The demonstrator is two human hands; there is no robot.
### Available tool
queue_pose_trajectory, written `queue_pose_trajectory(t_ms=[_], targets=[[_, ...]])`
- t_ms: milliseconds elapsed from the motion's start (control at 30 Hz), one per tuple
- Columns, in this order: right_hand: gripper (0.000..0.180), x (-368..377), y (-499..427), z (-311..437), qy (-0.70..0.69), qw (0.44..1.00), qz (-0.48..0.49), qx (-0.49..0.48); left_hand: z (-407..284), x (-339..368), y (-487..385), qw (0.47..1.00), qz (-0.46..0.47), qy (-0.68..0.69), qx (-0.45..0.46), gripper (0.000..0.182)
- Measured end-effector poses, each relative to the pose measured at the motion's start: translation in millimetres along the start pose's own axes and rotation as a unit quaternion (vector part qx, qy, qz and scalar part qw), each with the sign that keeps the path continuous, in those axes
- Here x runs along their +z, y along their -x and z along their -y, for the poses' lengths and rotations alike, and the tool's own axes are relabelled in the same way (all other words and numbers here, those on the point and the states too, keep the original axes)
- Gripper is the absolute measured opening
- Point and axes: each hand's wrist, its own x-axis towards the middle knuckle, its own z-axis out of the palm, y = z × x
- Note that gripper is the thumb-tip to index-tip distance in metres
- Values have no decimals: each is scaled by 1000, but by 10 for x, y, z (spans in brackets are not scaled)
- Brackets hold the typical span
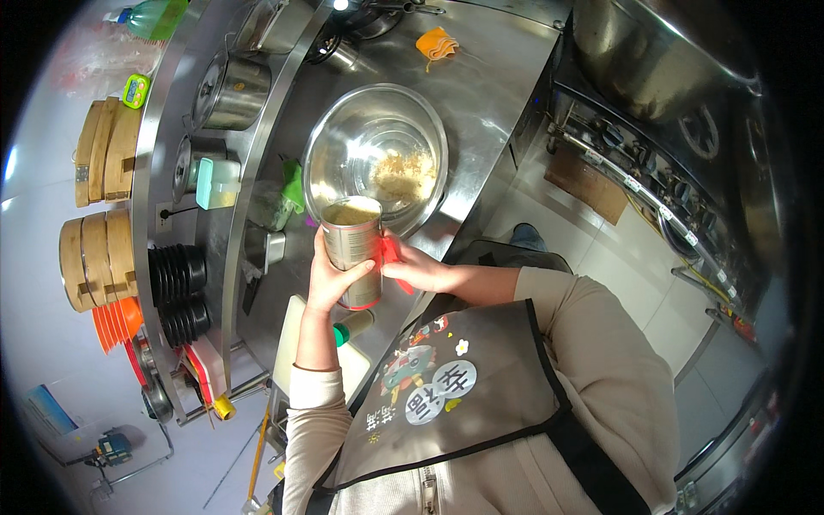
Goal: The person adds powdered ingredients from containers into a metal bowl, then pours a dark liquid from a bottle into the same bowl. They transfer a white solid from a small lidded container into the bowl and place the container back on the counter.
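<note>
My left hand [329,278] is wrapped around a tall, open metal can [352,241] that bears printed writing. Pale tan powder [353,215] shows inside, near the rim. On the can's other side my right hand [418,265] grips a red plastic lid [391,257], its fingertips close against the can; whether they touch it is hard to tell. Just beyond the can sits a wide stainless steel mixing bowl [328,132], with tan and whitish powder [405,177] heaped on one side of its bottom. Part of the bowl's near rim is hidden behind the can.
A green-capped shaker jar [354,327] lies by a white cutting board [290,341] on the steel counter [496,84]. An orange cloth [438,45] rests at the far end. Shelves on the left hold lidded pots [238,90] and bamboo steamers [96,257]. A stove [644,174] stands right.
</note>
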Motion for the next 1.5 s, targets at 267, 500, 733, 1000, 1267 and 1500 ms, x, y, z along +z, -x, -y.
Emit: queue_pose_trajectory(t_ms=[267, 500, 733, 1000, 1267, 1500], targets=[[85, 45, -105, 37, 25, 998, 11, -56, -256, -106, 27, 994, -51, 24, 97, 103], [79, -19, -158, -179, 28, 999, -29, 21, -47, -14, -91, 998, -42, -36, 40, 107], [87, -16, -207, -175, 40, 999, 3, -11, -61, -111, -25, 995, -68, -56, 41, 106], [85, -22, -146, -205, 47, 999, -6, 5, 4, -13, -17, 997, -59, -42, 19, 106], [89, 89, -220, -149, 106, 994, -23, 32, -93, -159, -70, 996, -68, -3, 60, 102], [85, 53, -131, -109, 22, 999, -12, 23, 33, -38, -62, 998, -43, -22, 35, 103]])
